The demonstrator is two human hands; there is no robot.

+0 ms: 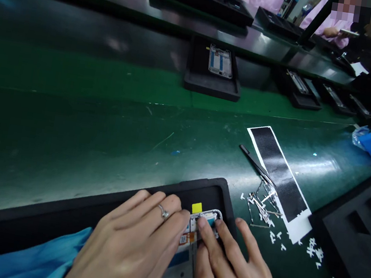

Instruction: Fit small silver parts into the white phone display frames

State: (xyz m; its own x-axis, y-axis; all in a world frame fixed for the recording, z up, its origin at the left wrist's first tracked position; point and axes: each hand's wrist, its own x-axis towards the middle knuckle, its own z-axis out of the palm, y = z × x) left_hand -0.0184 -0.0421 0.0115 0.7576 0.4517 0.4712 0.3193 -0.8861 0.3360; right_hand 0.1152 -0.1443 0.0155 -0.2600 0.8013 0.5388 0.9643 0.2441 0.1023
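An opened phone housing [182,273] with a metal frame, a flex cable and blue film lies in a black foam tray [206,188] in front of me. Bent over its left edge is my left hand [139,239], its fingers pressed together, with a ring on one; that edge is partly covered. My right hand [232,267] has its fingers apart, and two fingertips press on the upper end of the housing, near the top right corner. A small yellow tab [197,207] sticks out beyond the frame's top edge, between the hands.
Right of the tray lie black tweezers [255,161], a black adhesive sheet [280,176] and a pile of thin strips [262,206]. A black foam tray [355,238] stands far right. Across the green bench [68,131], more phone housings [221,61] sit in trays. People in pink work beyond.
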